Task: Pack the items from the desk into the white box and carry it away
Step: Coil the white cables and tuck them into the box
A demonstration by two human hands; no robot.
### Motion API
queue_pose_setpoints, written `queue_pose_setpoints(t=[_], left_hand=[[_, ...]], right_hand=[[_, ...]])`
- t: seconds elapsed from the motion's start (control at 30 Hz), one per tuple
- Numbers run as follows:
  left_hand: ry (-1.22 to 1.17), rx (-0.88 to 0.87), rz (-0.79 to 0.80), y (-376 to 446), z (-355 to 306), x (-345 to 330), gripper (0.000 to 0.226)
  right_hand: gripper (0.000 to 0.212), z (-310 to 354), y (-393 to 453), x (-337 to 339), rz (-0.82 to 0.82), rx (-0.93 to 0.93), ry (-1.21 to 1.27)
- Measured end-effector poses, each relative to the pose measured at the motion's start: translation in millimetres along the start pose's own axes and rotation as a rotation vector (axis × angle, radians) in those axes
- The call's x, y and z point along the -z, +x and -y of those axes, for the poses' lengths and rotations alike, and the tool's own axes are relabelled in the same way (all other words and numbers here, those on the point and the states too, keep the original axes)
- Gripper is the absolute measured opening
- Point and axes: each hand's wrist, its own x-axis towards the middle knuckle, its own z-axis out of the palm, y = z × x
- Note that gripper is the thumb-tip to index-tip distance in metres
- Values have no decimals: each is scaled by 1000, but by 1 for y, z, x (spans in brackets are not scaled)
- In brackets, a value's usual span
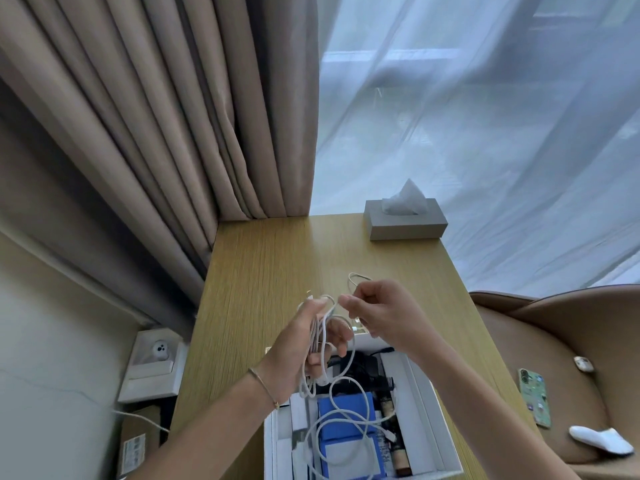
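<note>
Gripped in left hand, several loops of white cable; pinched by right hand, another strand. Lower centre of frame, over open white box on wooden desk, loose end trailing inside.

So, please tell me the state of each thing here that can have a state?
white box: open, partly filled.
white cable: half coiled, its loose end hanging into the box.
left hand: holds the cable loops.
right hand: pinches a cable strand.
tissue box: one tissue sticking up.
</note>
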Motion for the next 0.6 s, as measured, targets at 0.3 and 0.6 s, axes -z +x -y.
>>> queue_pose_setpoints(t=[0.3, 0.6], left_hand=[[-74, -8, 67, -2, -6, 10, 34], [-654, -226, -32, 3, -37, 80, 40]], right_hand=[[41, -7, -7, -8, -6, 83, -7], [33, -53, -27, 19, 10, -42, 257]])
